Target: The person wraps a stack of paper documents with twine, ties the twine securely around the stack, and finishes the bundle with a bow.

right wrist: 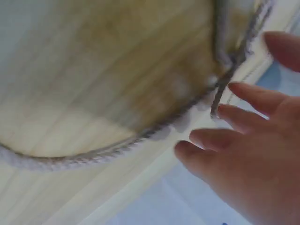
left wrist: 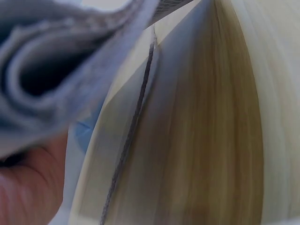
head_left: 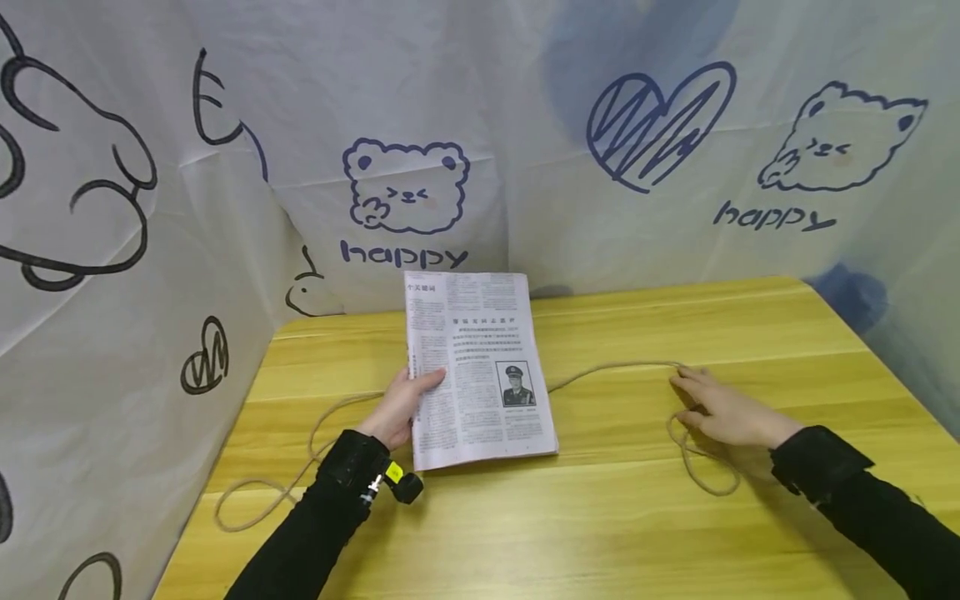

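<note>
My left hand grips a folded newspaper by its left edge, thumb on the printed front. The paper is held up over the table, and its rolled fold fills the upper left of the left wrist view. A thin tan rope runs across the tabletop behind the newspaper, which hides its middle. At the right, my right hand reaches over the rope with fingers loosely extended. In the right wrist view these fingertips are at the rope; whether they touch it I cannot tell.
The yellow wood-grain table has a rounded far right corner. Loose rope loops lie at its left, and a smaller loop lies by the right hand. White cloth with drawings hangs behind and along the sides.
</note>
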The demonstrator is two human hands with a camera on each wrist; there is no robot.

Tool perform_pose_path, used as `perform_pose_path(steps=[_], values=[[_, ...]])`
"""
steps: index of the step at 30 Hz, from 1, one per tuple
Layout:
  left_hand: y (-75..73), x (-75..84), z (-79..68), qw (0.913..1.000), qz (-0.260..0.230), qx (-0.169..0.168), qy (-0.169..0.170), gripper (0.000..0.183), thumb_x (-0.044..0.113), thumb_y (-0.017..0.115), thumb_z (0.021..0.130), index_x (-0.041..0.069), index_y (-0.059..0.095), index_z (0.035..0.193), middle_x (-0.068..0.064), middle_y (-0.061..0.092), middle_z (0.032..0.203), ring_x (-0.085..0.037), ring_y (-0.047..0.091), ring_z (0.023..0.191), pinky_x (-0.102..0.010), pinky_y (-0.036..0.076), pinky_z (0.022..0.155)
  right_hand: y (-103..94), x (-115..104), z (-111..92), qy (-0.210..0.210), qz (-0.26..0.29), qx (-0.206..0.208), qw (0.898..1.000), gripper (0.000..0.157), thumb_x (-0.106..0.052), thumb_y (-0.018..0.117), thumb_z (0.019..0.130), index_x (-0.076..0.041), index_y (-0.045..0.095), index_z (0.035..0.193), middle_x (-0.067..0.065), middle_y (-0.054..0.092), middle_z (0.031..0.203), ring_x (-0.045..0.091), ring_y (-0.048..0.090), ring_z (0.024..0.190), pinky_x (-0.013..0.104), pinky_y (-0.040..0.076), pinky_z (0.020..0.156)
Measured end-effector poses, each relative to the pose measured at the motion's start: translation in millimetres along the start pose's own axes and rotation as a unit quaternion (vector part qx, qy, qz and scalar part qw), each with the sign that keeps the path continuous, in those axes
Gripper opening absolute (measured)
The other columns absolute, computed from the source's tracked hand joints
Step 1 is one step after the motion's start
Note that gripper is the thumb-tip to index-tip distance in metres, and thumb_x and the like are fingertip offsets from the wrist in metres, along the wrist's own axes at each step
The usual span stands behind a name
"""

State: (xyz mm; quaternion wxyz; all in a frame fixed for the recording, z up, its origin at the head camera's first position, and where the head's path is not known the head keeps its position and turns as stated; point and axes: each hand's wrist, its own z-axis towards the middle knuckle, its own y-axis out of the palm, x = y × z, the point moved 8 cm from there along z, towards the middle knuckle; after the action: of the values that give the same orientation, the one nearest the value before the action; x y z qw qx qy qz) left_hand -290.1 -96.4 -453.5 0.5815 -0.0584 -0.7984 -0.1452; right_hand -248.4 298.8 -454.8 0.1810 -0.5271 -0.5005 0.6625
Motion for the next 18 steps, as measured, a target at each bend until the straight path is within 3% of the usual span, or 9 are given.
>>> perform_pose_path(steps=[5, 8, 10, 11, 13, 15, 17, 18], values=[[10.7, 2.2, 1.3, 0.9997, -0.024, -0.007, 0.005, 0.037, 0.022, 0.045, 0.101, 0.023, 0.042, 0.137, -0.015, 0.054, 0.129, -0.028, 0.059, 0.108, -0.043, 0.051, 0.083, -17.7, -26.8, 13.3, -0.043, -0.009, 0.137, 0.990, 0.047, -0.027, 0.053, 0.098, 0.003, 0.047, 0.133, 0.030, 0.032, 0.142, 0.050, 0.030, 0.127, 0.062, 0.031, 0.099], [23.0, 4.8, 2.1, 0.9983, -0.053, -0.023, 0.014, 0.036, 0.022, 0.046, 0.101, 0.023, 0.044, 0.136, -0.015, 0.054, 0.128, -0.029, 0.059, 0.109, -0.044, 0.051, 0.084, -16.5, -48.7, 28.1, -0.055, 0.099, 0.161, 0.980, 0.047, -0.022, 0.054, 0.098, 0.005, 0.044, 0.135, 0.028, 0.040, 0.137, 0.046, 0.039, 0.124, 0.059, 0.036, 0.098], [33.4, 6.2, 2.5, 0.9966, -0.069, -0.039, 0.020, 0.036, 0.023, 0.046, 0.101, 0.023, 0.043, 0.137, -0.015, 0.054, 0.128, -0.029, 0.059, 0.109, -0.045, 0.051, 0.084, -5.3, -62.7, 40.9, -0.050, 0.230, 0.114, 0.965, 0.051, -0.021, 0.051, 0.099, 0.007, 0.036, 0.139, 0.029, 0.039, 0.138, 0.044, 0.042, 0.123, 0.057, 0.037, 0.099], [39.0, 6.3, 2.4, 0.9956, -0.077, -0.049, 0.021, 0.036, 0.024, 0.045, 0.101, 0.022, 0.043, 0.137, -0.016, 0.054, 0.128, -0.029, 0.059, 0.109, -0.046, 0.050, 0.085, 2.4, -69.7, 46.9, -0.043, 0.307, 0.081, 0.947, 0.054, -0.023, 0.049, 0.100, 0.008, 0.030, 0.141, 0.030, 0.039, 0.139, 0.043, 0.044, 0.123, 0.055, 0.039, 0.099], [49.9, 6.0, 1.8, 0.9939, -0.085, -0.068, 0.022, 0.037, 0.026, 0.045, 0.101, 0.023, 0.043, 0.138, -0.016, 0.054, 0.128, -0.029, 0.059, 0.109, -0.047, 0.050, 0.085, 18.2, -82.0, 56.4, -0.014, 0.437, 0.020, 0.899, 0.060, -0.027, 0.045, 0.102, 0.009, 0.022, 0.144, 0.030, 0.040, 0.138, 0.040, 0.049, 0.119, 0.051, 0.043, 0.095], [59.1, 5.1, 0.5, 0.9927, -0.082, -0.085, 0.023, 0.039, 0.031, 0.044, 0.102, 0.023, 0.042, 0.139, -0.016, 0.055, 0.128, -0.029, 0.060, 0.108, -0.047, 0.050, 0.085, 30.0, -91.5, 62.2, 0.013, 0.531, -0.017, 0.847, 0.061, -0.028, 0.043, 0.103, 0.006, 0.017, 0.147, 0.025, 0.048, 0.134, 0.035, 0.055, 0.114, 0.048, 0.047, 0.091], [63.4, 3.4, -0.8, 0.9930, -0.065, -0.095, 0.023, 0.040, 0.036, 0.043, 0.101, 0.022, 0.042, 0.140, -0.016, 0.057, 0.126, -0.029, 0.061, 0.106, -0.046, 0.051, 0.084, 34.7, -97.1, 65.5, 0.024, 0.572, -0.019, 0.820, 0.058, -0.023, 0.042, 0.103, 0.003, 0.017, 0.148, 0.019, 0.059, 0.123, 0.031, 0.062, 0.103, 0.045, 0.052, 0.084], [63.7, 2.7, -1.5, 0.9934, -0.053, -0.099, 0.025, 0.041, 0.037, 0.042, 0.101, 0.022, 0.042, 0.140, -0.016, 0.057, 0.126, -0.029, 0.061, 0.105, -0.046, 0.051, 0.083, 35.3, -98.0, 66.6, 0.026, 0.578, -0.012, 0.816, 0.055, -0.020, 0.042, 0.103, 0.002, 0.018, 0.147, 0.016, 0.063, 0.118, 0.028, 0.064, 0.098, 0.043, 0.053, 0.081]])
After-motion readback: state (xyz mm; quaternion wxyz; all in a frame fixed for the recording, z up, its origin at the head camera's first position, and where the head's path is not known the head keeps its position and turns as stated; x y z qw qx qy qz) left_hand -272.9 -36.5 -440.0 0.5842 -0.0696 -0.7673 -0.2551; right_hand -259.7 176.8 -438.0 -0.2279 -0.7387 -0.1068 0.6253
